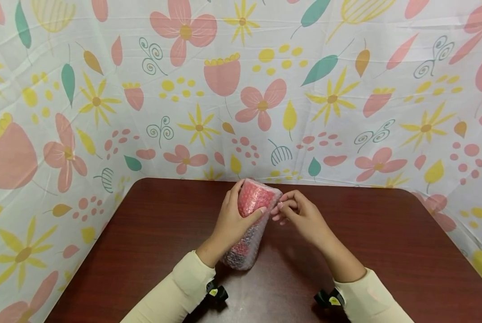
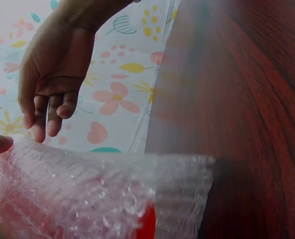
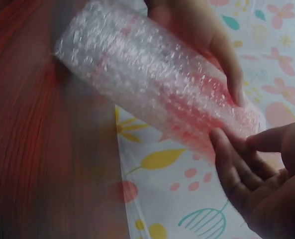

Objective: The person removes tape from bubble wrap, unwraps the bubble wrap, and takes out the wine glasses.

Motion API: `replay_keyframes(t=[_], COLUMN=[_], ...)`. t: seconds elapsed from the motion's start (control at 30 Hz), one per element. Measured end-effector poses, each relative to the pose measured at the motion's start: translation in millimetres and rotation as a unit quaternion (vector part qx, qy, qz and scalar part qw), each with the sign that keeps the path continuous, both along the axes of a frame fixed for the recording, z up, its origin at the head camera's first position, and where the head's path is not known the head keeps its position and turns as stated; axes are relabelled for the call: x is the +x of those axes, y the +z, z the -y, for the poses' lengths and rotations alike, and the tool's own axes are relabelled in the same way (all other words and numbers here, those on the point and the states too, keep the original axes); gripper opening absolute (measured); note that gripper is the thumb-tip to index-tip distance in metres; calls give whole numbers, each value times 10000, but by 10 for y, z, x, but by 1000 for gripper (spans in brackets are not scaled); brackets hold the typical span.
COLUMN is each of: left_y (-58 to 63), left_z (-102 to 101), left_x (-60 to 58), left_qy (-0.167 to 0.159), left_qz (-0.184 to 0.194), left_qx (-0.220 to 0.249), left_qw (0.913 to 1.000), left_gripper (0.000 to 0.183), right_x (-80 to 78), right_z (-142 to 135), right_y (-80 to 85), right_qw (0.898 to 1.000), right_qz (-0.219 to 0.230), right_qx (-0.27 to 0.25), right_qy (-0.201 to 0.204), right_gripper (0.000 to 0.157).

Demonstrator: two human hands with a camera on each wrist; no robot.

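A red object wrapped in clear bubble wrap (image 1: 251, 235) stands tilted over the table; the layers blur its exact kind. My left hand (image 1: 234, 215) grips it near the top, thumb across the front and fingers round the far side. At the upper right edge of the wrap, my right hand (image 1: 303, 217) has thumb and index finger together, pinching the edge. In the right wrist view, the fingertips of the right hand (image 3: 256, 169) meet the bubble wrap (image 3: 152, 74). The left wrist view shows a loose, see-through end of the wrap (image 2: 182, 189) past a bit of bare red.
The dark brown wooden table (image 1: 164, 215) has rounded far corners. A white cloth printed with flowers and leaves (image 1: 261, 103) hangs behind it and along both sides. Small black devices (image 1: 216, 291) are strapped at both wrists, below the cream sleeves (image 1: 176, 287).
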State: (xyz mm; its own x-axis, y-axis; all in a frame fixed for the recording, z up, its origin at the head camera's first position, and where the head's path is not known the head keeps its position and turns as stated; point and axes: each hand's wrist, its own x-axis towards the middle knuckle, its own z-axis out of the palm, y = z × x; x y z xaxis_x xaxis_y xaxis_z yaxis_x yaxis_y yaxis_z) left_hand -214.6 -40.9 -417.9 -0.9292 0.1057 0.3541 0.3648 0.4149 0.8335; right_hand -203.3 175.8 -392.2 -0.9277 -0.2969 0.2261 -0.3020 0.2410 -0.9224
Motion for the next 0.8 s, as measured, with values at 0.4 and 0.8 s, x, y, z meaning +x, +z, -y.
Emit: replay_keyframes(t=[0.4,0.8], left_y=[-11,0], left_z=[-1,1], left_x=[3,-12], left_qy=[78,171], left_qz=[-66,-213], left_qx=[106,118], left_qw=[9999,9996], left_gripper=[91,90], right_x=[5,1], right_z=[1,10], right_y=[32,10], right_qw=[9992,9978], right_qz=[333,271], right_qx=[-125,-475], right_qy=[-158,364], right_gripper=[22,22])
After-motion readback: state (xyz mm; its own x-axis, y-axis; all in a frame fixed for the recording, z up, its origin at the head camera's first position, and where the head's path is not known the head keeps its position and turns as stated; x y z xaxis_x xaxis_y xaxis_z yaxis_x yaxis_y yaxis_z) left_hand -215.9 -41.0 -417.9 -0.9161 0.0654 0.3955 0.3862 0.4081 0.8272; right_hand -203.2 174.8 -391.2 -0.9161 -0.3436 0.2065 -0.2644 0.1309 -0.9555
